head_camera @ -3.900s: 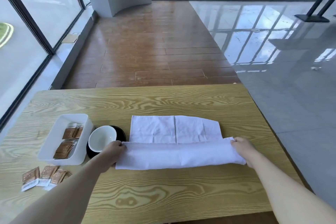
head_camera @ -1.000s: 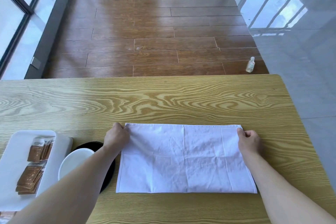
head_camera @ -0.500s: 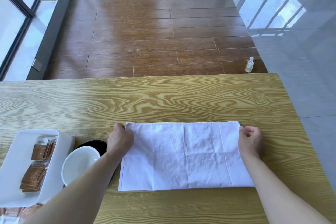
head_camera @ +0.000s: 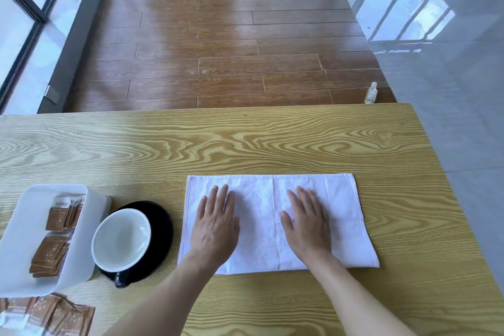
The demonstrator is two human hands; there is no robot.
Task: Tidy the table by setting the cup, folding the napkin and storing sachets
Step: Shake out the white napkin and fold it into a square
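Observation:
A white napkin [head_camera: 343,215], folded into a wide rectangle, lies flat on the wooden table [head_camera: 245,142]. My left hand [head_camera: 215,224] rests palm down on its left half, fingers spread. My right hand [head_camera: 306,224] lies flat on its middle, holding nothing. To the left a dark cup [head_camera: 121,237] with a white inside stands on a black saucer [head_camera: 161,226]. Beside it a white plastic box [head_camera: 19,240] holds several brown sachets [head_camera: 50,251]. More brown sachets [head_camera: 62,316] lie loose on the table at the bottom left.
The table's far edge and right edge border a wooden floor and grey tiles. A small clear bottle [head_camera: 371,93] stands on the floor beyond the far right corner. Glass walls run along the left.
Both hands have let go of the napkin's far corners and moved inward. They now lie flat on top of the folded cloth.

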